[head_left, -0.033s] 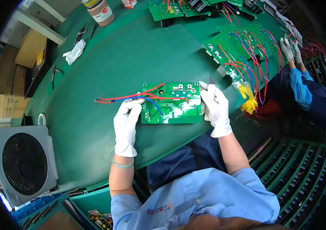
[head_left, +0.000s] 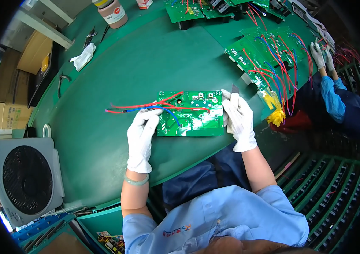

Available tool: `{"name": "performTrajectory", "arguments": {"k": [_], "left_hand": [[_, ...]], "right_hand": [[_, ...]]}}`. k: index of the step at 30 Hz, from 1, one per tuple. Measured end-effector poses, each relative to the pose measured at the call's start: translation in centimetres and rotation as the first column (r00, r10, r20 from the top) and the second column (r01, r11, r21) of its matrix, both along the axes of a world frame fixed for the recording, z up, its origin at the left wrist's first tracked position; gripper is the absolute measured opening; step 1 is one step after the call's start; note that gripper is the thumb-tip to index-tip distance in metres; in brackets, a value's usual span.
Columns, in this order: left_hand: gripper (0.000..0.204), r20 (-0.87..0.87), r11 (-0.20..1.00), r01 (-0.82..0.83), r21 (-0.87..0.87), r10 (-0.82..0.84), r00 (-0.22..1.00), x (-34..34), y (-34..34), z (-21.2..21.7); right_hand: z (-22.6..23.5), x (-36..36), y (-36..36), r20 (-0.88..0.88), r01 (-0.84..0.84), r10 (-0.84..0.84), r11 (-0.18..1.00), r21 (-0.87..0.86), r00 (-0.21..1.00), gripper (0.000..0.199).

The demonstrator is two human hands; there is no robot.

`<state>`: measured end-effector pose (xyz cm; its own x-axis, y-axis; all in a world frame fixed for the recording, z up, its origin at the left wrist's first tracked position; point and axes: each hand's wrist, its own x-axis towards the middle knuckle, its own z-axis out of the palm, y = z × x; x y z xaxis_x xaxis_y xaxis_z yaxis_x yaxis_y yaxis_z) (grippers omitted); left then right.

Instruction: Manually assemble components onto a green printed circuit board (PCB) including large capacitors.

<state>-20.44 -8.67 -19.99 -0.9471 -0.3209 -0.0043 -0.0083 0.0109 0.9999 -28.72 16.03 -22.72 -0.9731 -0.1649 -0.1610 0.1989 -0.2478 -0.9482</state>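
Observation:
A green circuit board (head_left: 190, 122) is held in front of me over the green table, its soldered side facing up. Red wires (head_left: 146, 104) and a blue wire (head_left: 172, 113) run from it, their loose ends reaching left. My left hand (head_left: 142, 133), in a white glove, closes on the board's left edge, with the wires at its fingertips. Gloved in white too, my right hand (head_left: 240, 120) grips the right edge. A flat dark grey tip (head_left: 235, 89) sticks up past its fingers; the rest is hidden, and I cannot tell its kind.
More wired circuit boards (head_left: 247, 55) lie right and at the back, beside a yellow bundle (head_left: 276, 116). A fan (head_left: 27, 180) stands left. A white glove (head_left: 83, 57), cutters (head_left: 62, 80) and a jar (head_left: 114, 17) sit farther back. Another person's gloved hands (head_left: 321, 56) work far right.

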Motion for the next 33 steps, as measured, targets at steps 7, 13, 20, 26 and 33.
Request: {"name": "performTrajectory", "arguments": {"k": [7, 13, 20, 26, 33], "left_hand": [[0.03, -0.082, 0.993, 0.118, -0.008, -0.118, 0.99, 0.3, 0.2, -0.8], [0.036, -0.093, 0.979, 0.2, -0.028, -0.202, 0.975, 0.2, 0.7, -1.1], [0.038, -0.073, 0.942, 0.215, 0.259, -0.203, 0.976, 0.2, 1.4, 0.2], [0.016, -0.105, 0.899, 0.25, 0.359, -0.227, 0.968, 0.5, 0.2, -0.6], [0.01, -0.115, 0.881, 0.254, 0.4, -0.227, 0.967, 0.1, -1.3, -0.9]], "right_hand": [[0.4, 0.3, -0.3, -0.008, -0.026, 0.026, 0.999, 0.034, 1.0, 0.039], [0.6, 0.2, -0.4, -0.069, -0.065, 0.073, 0.991, 0.117, 0.995, 0.044], [0.9, 0.2, -0.4, -0.03, -0.067, 0.071, 0.99, 0.121, 0.997, 0.045], [0.5, 0.2, -0.2, -0.063, -0.055, 0.063, 0.991, 0.125, 0.996, 0.046], [1.0, 0.3, -0.3, -0.031, -0.054, 0.059, 0.986, 0.161, 0.998, 0.043]]}}
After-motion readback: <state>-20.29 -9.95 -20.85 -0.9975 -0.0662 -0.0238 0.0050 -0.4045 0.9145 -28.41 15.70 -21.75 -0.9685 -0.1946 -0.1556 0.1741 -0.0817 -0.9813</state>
